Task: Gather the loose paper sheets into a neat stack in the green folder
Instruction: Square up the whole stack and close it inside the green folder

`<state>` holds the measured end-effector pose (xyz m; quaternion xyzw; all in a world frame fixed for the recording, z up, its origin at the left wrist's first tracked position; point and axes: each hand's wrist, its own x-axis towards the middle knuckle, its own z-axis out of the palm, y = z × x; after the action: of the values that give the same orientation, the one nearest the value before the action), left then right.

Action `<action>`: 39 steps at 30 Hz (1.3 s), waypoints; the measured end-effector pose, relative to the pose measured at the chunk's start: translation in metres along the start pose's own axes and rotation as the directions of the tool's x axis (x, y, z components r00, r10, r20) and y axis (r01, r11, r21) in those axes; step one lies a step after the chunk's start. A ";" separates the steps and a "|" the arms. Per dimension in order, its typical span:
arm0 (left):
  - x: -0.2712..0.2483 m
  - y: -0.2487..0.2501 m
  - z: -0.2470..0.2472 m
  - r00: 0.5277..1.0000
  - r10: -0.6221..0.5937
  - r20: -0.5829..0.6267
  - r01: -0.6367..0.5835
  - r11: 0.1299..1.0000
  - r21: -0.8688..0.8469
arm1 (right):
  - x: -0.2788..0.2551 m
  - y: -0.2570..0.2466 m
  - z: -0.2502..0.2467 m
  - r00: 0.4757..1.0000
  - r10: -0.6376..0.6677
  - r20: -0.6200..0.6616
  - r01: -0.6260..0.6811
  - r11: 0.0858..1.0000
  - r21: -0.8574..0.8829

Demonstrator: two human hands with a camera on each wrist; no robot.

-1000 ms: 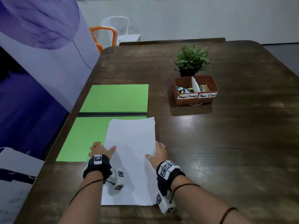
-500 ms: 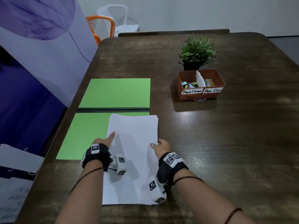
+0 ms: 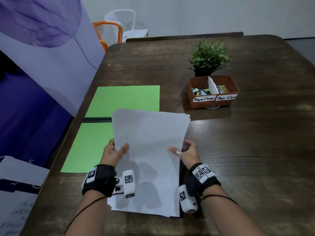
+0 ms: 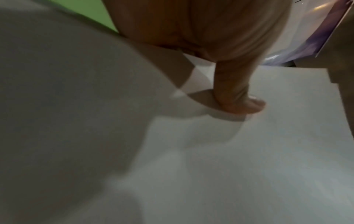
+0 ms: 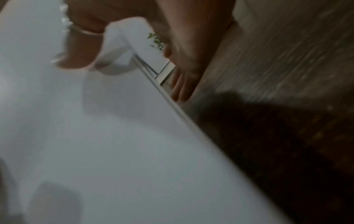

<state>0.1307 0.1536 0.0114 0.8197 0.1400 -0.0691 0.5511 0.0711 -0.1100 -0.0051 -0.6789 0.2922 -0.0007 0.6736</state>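
A stack of white paper sheets [image 3: 150, 150] is lifted at its far end and tilted up, with its near edge down on the table. My left hand [image 3: 113, 153] grips the stack's left edge, thumb on top [image 4: 241, 104], fingers behind. My right hand [image 3: 186, 151] grips the right edge, thumb on the top sheet [image 5: 76, 50], fingers under the stack. The sheets' edges [image 5: 172, 106] are slightly fanned. The green folder [image 3: 126, 99] lies open to the left, its near half [image 3: 88, 147] partly hidden by the sheets.
A brown tray [image 3: 213, 92] labelled for paper clamps and paper clips stands at the back right, with a small potted plant [image 3: 208, 57] behind it. A purple-white panel [image 3: 42, 57] runs along the table's left edge. Chairs [image 3: 119, 28] stand beyond the dark wooden table [image 3: 247, 150].
The sheets lay flat under my hands a second ago. Both hands now grip the side edges and have raised the far end of the stack off the table.
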 end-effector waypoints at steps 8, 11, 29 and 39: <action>0.025 0.060 0.058 0.955 0.156 0.253 -0.223 0.940 0.258 | -0.003 -0.009 -0.033 0.997 0.050 0.057 -0.059 0.983 0.177; 0.044 0.051 0.066 0.935 0.016 0.355 -0.288 0.622 0.728 | -0.003 -0.004 -0.060 0.998 0.055 -0.027 -0.050 0.987 0.152; -0.058 0.063 0.163 0.829 -0.320 0.458 -0.418 0.189 0.888 | -0.041 -0.057 -0.191 0.980 0.026 -0.198 0.033 0.956 0.290; -0.125 0.028 0.202 0.858 -0.238 0.456 -0.426 0.170 0.889 | -0.049 -0.063 -0.244 0.985 -0.011 -0.172 0.067 0.944 0.324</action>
<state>0.0289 -0.0614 -0.0080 0.9345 -0.1396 -0.3155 -0.0880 -0.0408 -0.3180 0.0945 -0.5604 0.3302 -0.1197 0.7501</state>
